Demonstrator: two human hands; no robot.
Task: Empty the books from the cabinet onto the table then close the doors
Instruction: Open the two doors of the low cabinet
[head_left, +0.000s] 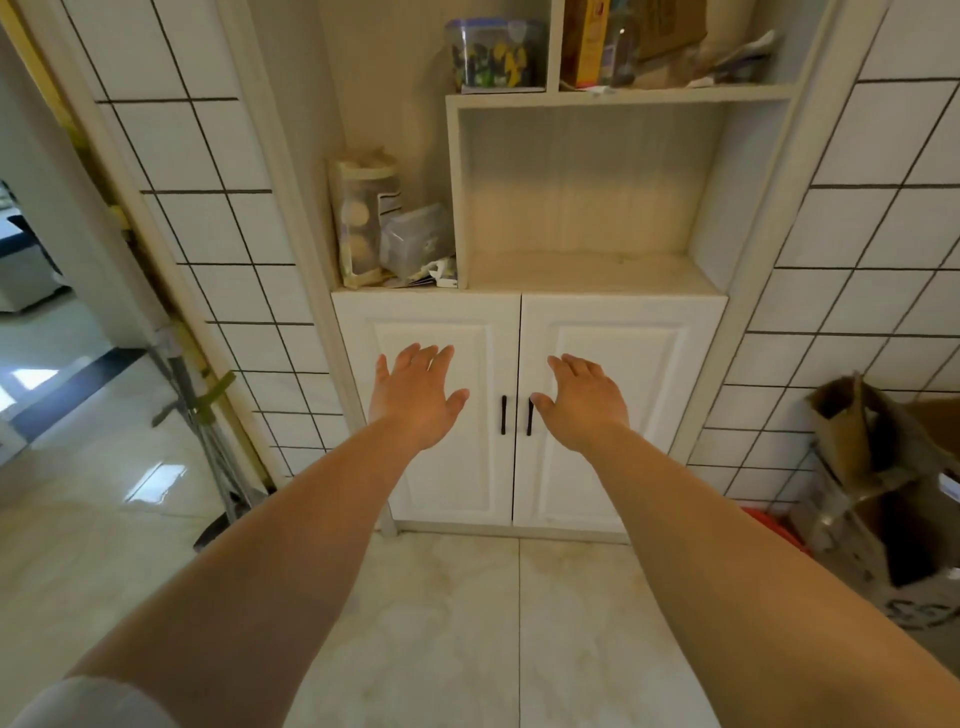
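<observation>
A white cabinet stands against the tiled wall with both doors shut. My left hand (415, 395) is stretched out flat in front of the left door (452, 488), fingers straight. My right hand (584, 400) is held the same way in front of the right door (644, 364). Two black handles (504, 414) sit side by side between my thumbs, and neither hand grips one. I cannot tell whether my palms touch the doors. No books and no table are in view.
An open shelf niche (587, 270) sits above the doors. Plastic containers and a bag (384, 228) stand on the ledge to its left. Torn cardboard boxes (883, 493) crowd the floor at right. A folded metal stand (218, 467) leans at left beside a doorway.
</observation>
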